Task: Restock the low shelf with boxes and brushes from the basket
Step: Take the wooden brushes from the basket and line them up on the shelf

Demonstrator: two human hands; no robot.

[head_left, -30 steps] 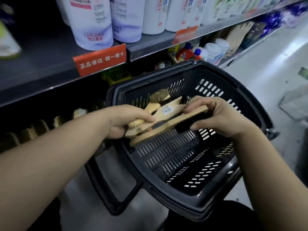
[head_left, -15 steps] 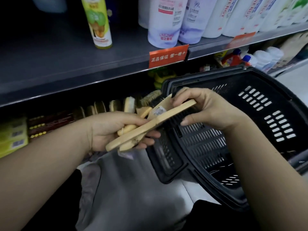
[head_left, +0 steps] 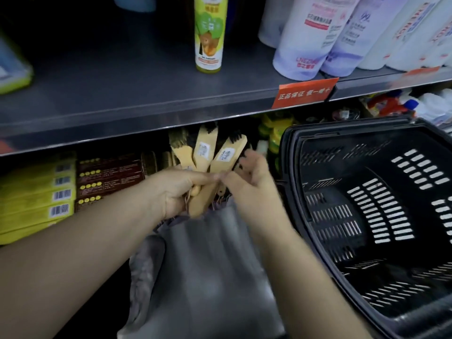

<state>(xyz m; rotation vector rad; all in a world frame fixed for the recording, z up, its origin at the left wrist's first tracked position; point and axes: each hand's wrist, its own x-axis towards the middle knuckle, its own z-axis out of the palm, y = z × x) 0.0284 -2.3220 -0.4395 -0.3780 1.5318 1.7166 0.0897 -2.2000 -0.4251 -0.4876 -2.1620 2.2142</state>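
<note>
Far to the left of the black basket [head_left: 347, 126], yellow boxes [head_left: 36, 192] lie stacked flat under a grey shelf board [head_left: 122, 99], barcodes facing out. Dark red boxes [head_left: 110, 177] are stacked just beside them, on the side nearer the basket. Above them, on the shelf board, a yellow-green spray can [head_left: 209, 35] stands upright.

Left of the basket, in front of the dim bay under the board, the left hand [head_left: 181, 192] grips a bunch of wooden brushes [head_left: 215, 152] by their handles. Its fingers are curled tight round them and the thumb lies across the front. The brushes fan upward, dark bristles toward the underside of the board, and two of them show white stickers on their backs.

Just beside the basket's left rim, the right hand [head_left: 249, 182] meets the left at the thumbs. It is blurred. Its fingers seem bent against the rightmost brush, but I cannot tell whether they pinch it. Grey cloth [head_left: 208, 265] lies below both hands.

Above the basket's left corner, a red label [head_left: 304, 92] hangs on the board's edge, with white bottles [head_left: 313, 33] standing over it. The basket sits tilted, its slotted walls open to view.
</note>
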